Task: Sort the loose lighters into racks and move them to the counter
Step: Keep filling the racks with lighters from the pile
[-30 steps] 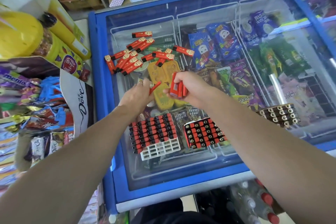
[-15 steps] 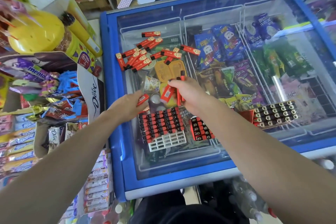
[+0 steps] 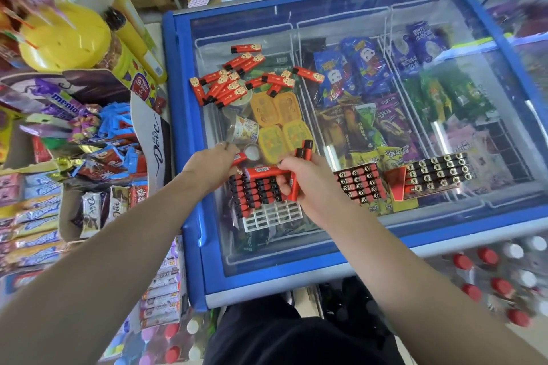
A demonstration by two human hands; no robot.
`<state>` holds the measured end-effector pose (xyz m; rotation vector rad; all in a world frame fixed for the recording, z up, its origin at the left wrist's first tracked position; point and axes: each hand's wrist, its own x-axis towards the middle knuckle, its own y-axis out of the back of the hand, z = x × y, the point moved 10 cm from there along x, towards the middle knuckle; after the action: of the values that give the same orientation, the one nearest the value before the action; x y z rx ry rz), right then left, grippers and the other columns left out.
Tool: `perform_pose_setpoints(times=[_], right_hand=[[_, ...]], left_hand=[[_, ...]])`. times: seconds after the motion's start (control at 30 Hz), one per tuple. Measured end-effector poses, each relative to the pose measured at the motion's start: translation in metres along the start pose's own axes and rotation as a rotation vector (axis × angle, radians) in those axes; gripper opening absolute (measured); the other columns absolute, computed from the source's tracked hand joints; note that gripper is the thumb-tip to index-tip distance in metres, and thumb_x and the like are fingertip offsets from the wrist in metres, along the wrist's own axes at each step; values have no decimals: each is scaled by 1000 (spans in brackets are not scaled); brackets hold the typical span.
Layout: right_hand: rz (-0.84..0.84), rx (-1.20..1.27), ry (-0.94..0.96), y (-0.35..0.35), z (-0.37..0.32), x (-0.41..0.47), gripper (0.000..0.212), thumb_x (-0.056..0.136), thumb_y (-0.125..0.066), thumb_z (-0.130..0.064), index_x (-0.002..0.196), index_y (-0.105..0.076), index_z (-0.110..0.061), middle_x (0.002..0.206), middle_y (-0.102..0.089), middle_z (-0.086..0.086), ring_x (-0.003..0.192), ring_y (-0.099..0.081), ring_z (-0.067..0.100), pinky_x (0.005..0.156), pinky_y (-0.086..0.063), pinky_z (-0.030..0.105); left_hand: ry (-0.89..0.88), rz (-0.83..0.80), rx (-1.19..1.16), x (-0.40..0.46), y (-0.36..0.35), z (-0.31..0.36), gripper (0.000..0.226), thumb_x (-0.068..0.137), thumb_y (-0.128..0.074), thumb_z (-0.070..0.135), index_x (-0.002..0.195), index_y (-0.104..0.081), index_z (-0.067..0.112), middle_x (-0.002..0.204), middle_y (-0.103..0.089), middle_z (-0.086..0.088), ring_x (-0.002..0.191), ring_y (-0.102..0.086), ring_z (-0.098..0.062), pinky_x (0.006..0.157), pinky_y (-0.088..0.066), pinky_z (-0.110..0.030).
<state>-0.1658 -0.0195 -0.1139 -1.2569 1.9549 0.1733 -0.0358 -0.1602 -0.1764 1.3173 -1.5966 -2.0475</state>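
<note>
While both hands work over the glass lid of the freezer (image 3: 341, 234), the left hand (image 3: 209, 170) sits at the left edge of the white rack (image 3: 271, 215), fingers curled, pinching one red lighter (image 3: 239, 159) between thumb and fingertips; left of this hand stands a cardboard display of chocolate bars (image 3: 98, 210); beyond both hands, further up the glass, lies the pile of loose lighters (image 3: 237, 80), scattered flat and overlapping; directly below and between the hands, the white rack is partly filled with upright lighters, its nearest rows showing bare slots; the right hand (image 3: 311, 184) is closed round a bunch of lighters (image 3: 299, 169), two black tops protruding above the fingers and one lying crosswise over the rack; just right of this hand stands a second rack (image 3: 360, 184), filled; further right, well apart from the hands, a third rack (image 3: 436, 172) rests on the glass, also filled.
</note>
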Motion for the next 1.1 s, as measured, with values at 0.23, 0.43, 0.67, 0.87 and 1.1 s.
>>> perform_pose_setpoints(times=[0.23, 0.43, 0.67, 0.87, 1.1], right_hand=[[8, -235, 74, 10, 21, -29, 22, 92, -62, 5, 109, -62, -8, 69, -63, 6, 60, -56, 15, 56, -46, 29], [77, -422, 132, 15, 42, -40, 7, 93, -67, -7, 99, -64, -9, 64, -61, -1, 53, -54, 12, 51, -43, 25], [226, -256, 35, 19, 67, -46, 12, 99, -59, -11, 87, -62, -12, 60, -61, 3, 48, -52, 13, 45, -39, 22], [196, -292, 29, 7, 77, -49, 6, 98, -59, -9, 94, -62, -7, 70, -69, 13, 43, -50, 11, 40, -38, 21], [-24, -238, 4, -7, 84, -52, 6, 98, -63, -8, 101, -64, -13, 75, -71, 13, 46, -43, 16, 42, -27, 24]], left_hand=[[351, 263, -983, -37, 15, -44, 25, 95, -63, 30, 90, -54, 7, 80, -58, -9, 68, -54, -23, 60, -45, -34], [426, 260, -1493, -103, -17, -21, 23, 98, -67, 27, 79, -57, 18, 62, -54, 2, 59, -51, -15, 64, -51, -36], [419, 152, -1499, -160, -57, 26, 30, 104, -62, 32, 95, -55, 4, 63, -55, -3, 58, -51, -17, 61, -46, -33], [454, 187, -1736, -168, -78, 37, 27, 102, -65, 25, 100, -55, 1, 79, -65, -12, 61, -49, -23, 60, -44, -36], [548, 204, -1920, -165, -93, 34, 9, 102, -63, 14, 94, -64, 12, 74, -66, -6, 55, -53, -16, 57, -46, -30]])
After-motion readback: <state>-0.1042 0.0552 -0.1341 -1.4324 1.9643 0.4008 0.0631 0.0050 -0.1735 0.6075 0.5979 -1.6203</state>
